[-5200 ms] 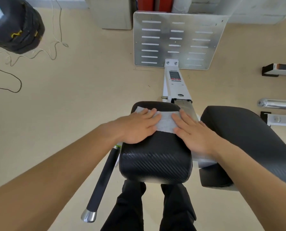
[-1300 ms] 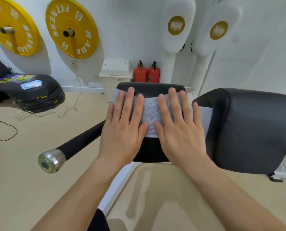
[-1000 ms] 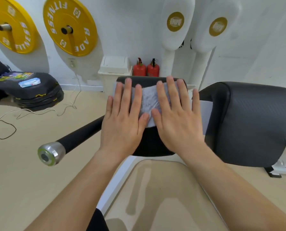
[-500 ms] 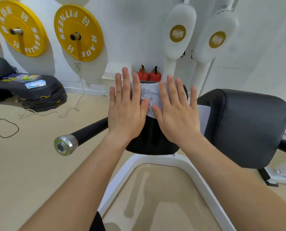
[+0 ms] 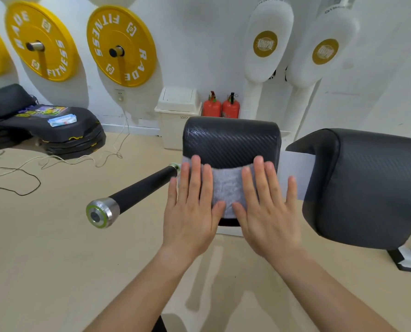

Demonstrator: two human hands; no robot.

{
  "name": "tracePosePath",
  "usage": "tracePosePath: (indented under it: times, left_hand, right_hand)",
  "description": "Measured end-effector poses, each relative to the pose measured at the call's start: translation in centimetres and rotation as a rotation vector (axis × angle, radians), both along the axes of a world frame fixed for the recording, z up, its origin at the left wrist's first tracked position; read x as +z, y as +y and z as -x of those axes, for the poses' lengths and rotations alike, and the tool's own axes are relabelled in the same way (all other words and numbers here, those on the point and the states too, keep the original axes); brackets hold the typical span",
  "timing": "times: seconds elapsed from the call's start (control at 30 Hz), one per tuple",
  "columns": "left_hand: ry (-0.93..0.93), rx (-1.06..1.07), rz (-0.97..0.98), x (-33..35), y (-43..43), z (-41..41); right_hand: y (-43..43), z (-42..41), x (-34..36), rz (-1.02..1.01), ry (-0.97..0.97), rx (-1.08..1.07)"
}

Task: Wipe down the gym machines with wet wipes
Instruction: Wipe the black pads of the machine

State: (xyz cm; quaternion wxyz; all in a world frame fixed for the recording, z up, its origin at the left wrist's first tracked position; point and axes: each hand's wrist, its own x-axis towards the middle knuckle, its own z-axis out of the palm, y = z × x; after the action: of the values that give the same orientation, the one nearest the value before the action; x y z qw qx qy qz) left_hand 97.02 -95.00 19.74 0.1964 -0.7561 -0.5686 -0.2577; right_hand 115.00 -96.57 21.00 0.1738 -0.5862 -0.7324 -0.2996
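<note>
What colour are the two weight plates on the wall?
Yellow, with white lettering; the weight plates show only in the head view.

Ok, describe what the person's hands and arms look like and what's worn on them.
The left hand and right hand are bare: no gloves, rings, watch or wristbands. The forearms are bare too, with no sleeve in view down to the frame's edge.

Bright, even indoor light. Soft shadows lie on the beige floor (image 5: 56, 259) below the left hand (image 5: 190, 219) and right hand (image 5: 269, 221); a pale sheen marks the black woven-textured pad (image 5: 230, 142) above them. Frame edges bow.
</note>
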Motion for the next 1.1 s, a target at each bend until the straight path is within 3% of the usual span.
tracePosePath:
  times: [0.27, 0.4, 0.57, 0.67, 0.9, 1.1]
  left_hand:
    - [0.008, -0.021, -0.004, 9.1, 4.9, -3.2]
    - [0.040, -0.075, 0.009, 5.9, 2.6, -2.5]
    - [0.074, -0.044, 0.051, -2.3, -2.1, -0.1]
    - [0.054, -0.019, 0.048, -2.0, -1.6, 0.5]
    - [-0.110, 0.013, 0.073, 6.0, 3.7, 0.6]
    - [-0.161, 0.017, 0.070, 3.8, 2.2, 0.8]
  right_hand:
    - [4.5, -2.1, 7.5, 0.052, 0.169, -0.065]
    - [2.0, -2.3, 3.6, 0.042, 0.199, -0.009]
    - [-2.0, -0.8, -3.4, 0.028, 0.070, 0.039]
    - [-1.1, -0.1, -1.4, 0.030, 0.032, 0.062]
    - [4.8, 1.7, 8.1, 0.082, -0.006, 0.019]
    - [3.0, 1.9, 6.1, 0.056, -0.020, 0.063]
